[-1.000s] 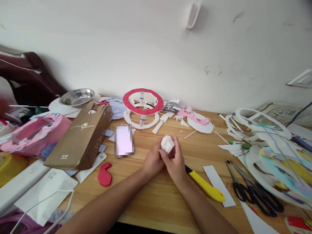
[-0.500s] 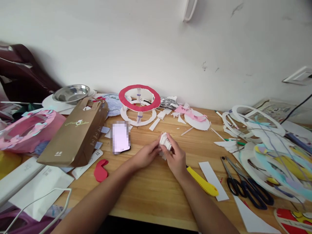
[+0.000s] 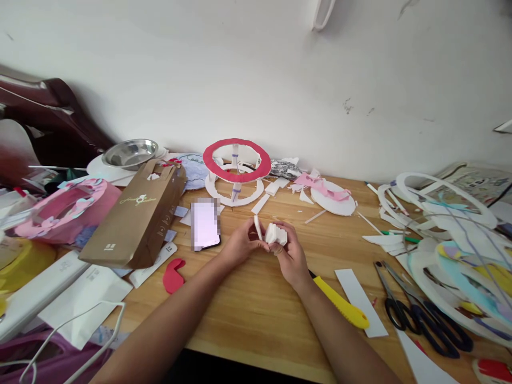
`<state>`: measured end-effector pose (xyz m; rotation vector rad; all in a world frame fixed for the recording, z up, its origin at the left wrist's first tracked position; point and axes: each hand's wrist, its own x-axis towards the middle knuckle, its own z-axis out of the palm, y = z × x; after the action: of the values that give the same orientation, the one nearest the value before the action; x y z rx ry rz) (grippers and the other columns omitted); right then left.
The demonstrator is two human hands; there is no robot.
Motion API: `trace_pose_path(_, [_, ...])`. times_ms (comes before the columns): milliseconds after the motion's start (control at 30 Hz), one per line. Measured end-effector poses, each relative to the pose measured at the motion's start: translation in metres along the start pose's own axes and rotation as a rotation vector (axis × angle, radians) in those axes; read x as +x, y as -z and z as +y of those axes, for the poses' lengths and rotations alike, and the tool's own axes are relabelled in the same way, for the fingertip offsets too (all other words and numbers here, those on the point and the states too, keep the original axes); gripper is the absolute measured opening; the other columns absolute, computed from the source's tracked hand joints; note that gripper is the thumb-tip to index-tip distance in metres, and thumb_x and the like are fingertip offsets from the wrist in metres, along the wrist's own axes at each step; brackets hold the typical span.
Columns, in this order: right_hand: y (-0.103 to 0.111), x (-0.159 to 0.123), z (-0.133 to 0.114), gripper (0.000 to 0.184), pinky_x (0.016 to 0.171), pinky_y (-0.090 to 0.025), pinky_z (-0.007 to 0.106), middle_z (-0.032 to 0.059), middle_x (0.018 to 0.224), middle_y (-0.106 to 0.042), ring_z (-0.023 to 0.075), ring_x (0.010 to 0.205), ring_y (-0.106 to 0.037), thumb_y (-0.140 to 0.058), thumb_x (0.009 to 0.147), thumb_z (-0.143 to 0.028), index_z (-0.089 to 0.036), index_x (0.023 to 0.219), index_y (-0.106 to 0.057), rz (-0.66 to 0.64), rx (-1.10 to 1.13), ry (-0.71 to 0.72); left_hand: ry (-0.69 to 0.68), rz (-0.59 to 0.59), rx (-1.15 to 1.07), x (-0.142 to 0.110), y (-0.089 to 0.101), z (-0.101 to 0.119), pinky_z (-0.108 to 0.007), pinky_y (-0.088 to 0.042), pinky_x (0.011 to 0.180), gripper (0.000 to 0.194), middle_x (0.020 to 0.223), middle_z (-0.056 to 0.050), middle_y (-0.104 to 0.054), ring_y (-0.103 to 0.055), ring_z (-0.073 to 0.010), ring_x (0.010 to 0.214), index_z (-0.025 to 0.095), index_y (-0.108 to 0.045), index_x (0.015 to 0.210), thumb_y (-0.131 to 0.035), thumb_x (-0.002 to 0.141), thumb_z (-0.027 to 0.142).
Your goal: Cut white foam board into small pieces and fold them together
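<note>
Over the middle of the wooden table (image 3: 256,320), both hands meet. My left hand (image 3: 240,246) pinches one small white foam piece (image 3: 258,227) upright between thumb and fingers. My right hand (image 3: 291,255) is closed round a small stack of white foam pieces (image 3: 276,234), just right of the single piece. The two hands nearly touch. A phone (image 3: 205,224) lies just left of my left hand. A yellow utility knife (image 3: 341,308) lies under and right of my right wrist.
A red-and-white ring model (image 3: 237,169) stands behind the hands. A brown paper bag (image 3: 136,220) lies at left, a steel bowl (image 3: 129,153) behind it. Black scissors (image 3: 420,314), white strips and foam rings (image 3: 444,200) crowd the right. A red cutout (image 3: 173,275) lies front left.
My left hand has drawn one white piece away from the stack in my right hand; before, both hands held the stack together. The view shifted slightly.
</note>
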<state>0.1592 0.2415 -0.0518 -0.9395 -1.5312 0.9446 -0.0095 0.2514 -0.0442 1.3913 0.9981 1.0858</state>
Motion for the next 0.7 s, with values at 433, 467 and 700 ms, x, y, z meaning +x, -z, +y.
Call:
trace_pose_path(433, [-0.0072, -0.0073, -0.0082, 0.057, 0.102, -0.047, 0.039, 0.0097, 0.128, -0.052, 0.0225, 0.117, -0.055, -0.056, 0.093, -0.039, -0.026, 0.145, -0.036, 0.015, -0.03, -0.047, -0.023, -0.064, 0.435, -0.0058, -0.0029, 0.0081, -0.032, -0.05, 0.078, 0.028, 0.097, -0.004, -0.068, -0.063, -0.0208, 0.086, 0.018, -0.058, 0.104, -0.067, 0.079, 0.029])
trace_pose_path(467, [-0.0067, -0.0076, -0.0075, 0.058, 0.102, -0.047, 0.04, 0.0096, 0.127, -0.052, 0.0221, 0.116, -0.055, -0.055, 0.093, -0.038, -0.026, 0.146, -0.034, 0.022, -0.048, -0.041, -0.001, -0.051, 0.471, -0.0058, -0.003, 0.0075, -0.031, -0.049, 0.072, 0.025, 0.09, -0.003, -0.066, -0.061, -0.0196, 0.08, 0.018, -0.057, 0.097, -0.067, 0.079, 0.031])
trace_pose_path(700, [-0.005, -0.0043, -0.0081, 0.024, 0.096, -0.049, 0.043, 0.0077, 0.114, -0.056, 0.0229, 0.111, -0.057, -0.053, 0.095, -0.03, -0.028, 0.118, -0.059, 0.01, -0.166, 0.152, -0.027, -0.064, 0.382, -0.0069, -0.0055, 0.0072, -0.031, -0.05, 0.078, 0.047, 0.104, -0.006, -0.066, -0.063, -0.0195, 0.088, 0.017, -0.049, 0.119, -0.068, 0.077, 0.029])
